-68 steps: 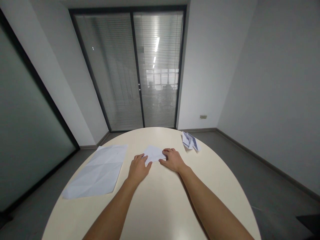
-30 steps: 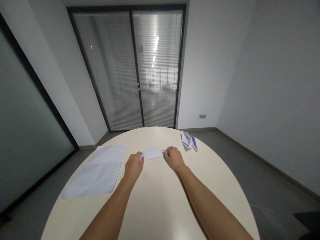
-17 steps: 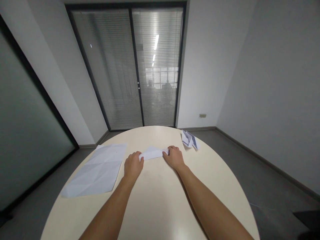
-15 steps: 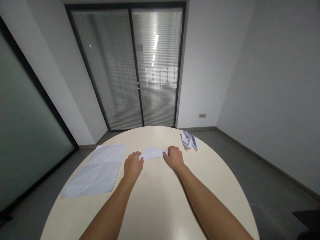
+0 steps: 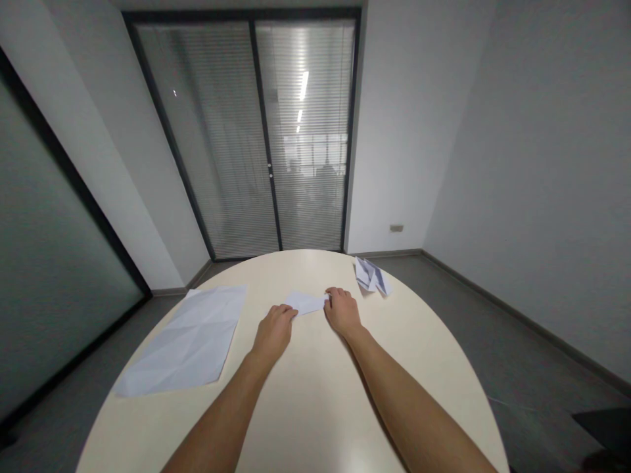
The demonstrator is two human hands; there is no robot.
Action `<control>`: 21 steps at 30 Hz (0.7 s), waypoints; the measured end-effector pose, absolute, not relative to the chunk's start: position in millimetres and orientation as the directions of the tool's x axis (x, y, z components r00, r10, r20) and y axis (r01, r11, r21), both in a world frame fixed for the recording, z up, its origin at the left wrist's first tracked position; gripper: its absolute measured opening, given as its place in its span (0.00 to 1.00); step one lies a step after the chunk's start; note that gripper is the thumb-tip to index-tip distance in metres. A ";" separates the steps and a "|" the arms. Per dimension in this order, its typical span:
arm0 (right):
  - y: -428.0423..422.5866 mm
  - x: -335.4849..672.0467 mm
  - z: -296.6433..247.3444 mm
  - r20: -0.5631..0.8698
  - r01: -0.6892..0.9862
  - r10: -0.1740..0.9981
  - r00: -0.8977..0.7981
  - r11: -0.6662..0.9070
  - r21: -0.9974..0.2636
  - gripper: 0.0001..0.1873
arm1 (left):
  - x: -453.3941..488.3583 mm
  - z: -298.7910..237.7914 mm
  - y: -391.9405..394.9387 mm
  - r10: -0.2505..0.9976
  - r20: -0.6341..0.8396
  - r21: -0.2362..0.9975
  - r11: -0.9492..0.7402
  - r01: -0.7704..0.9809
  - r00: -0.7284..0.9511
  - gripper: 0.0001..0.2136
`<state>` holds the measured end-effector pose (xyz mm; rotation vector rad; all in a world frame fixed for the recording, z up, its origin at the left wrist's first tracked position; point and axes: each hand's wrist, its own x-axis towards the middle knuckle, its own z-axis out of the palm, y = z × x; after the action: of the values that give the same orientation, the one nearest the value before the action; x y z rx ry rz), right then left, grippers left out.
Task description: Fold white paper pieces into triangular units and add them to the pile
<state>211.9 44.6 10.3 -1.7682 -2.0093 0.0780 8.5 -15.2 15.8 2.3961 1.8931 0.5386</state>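
A small folded piece of white paper (image 5: pixel 306 302) lies on the round cream table (image 5: pixel 315 394) between my two hands. My left hand (image 5: pixel 274 332) rests palm down with its fingertips on the paper's left end, pressing it flat. My right hand (image 5: pixel 341 311) has its fingers curled and pinched on the paper's right end. Both forearms reach in from the bottom of the view.
A large creased white sheet (image 5: pixel 185 340) lies flat on the table's left side. A folded paper shape (image 5: pixel 371 276) with dark markings sits near the far right edge. Beyond the table stand glass sliding doors with blinds (image 5: pixel 266 138) and grey floor.
The paper has gone from a wide flat piece to a narrower folded strip. My left hand, curled at its left end before, has moved right and now lies flatter on it.
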 end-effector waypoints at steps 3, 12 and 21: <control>42.9 213.1 14.8 0.367 0.909 0.926 -0.090 0.227 -0.350 0.24 | 16.2 13.1 -18.3 0.933 0.300 0.188 -0.261 0.947 0.198 0.17; 32.4 197.1 20.1 0.337 0.649 0.757 -0.560 0.653 -0.389 0.17 | 16.6 10.7 -16.5 0.919 0.330 0.178 -0.285 0.942 0.215 0.17; 32.3 199.2 18.9 0.326 0.748 0.817 -0.475 0.570 -0.339 0.18 | 19.3 11.6 -17.1 0.925 0.336 0.141 -0.234 0.962 0.175 0.20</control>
<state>199.2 32.3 18.9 -1.2580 -2.3532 0.2056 19.3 -17.1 11.6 2.4849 2.0040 0.5789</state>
